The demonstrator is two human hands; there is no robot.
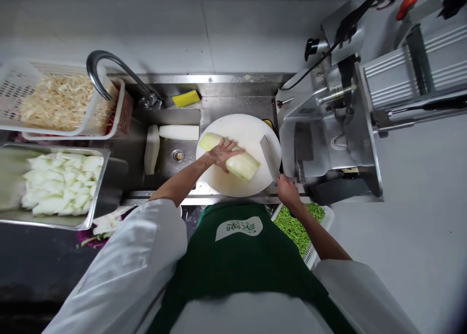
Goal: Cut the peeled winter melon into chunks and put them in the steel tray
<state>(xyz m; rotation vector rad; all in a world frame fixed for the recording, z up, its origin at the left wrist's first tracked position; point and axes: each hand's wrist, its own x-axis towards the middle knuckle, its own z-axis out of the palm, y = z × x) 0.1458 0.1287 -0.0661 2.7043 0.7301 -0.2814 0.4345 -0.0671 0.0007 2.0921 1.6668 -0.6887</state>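
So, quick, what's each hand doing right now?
Left hand: open, fingers spread on top of the pale vegetable.
Right hand: closed, holding the knife.

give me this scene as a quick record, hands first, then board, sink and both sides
left hand: spread on a pale gourd
right hand: gripping a cleaver by its handle
board: round, white, under the gourd
sink: two pale lengths near the drain
left side: metal tray of pale chunks
right side: metal machine
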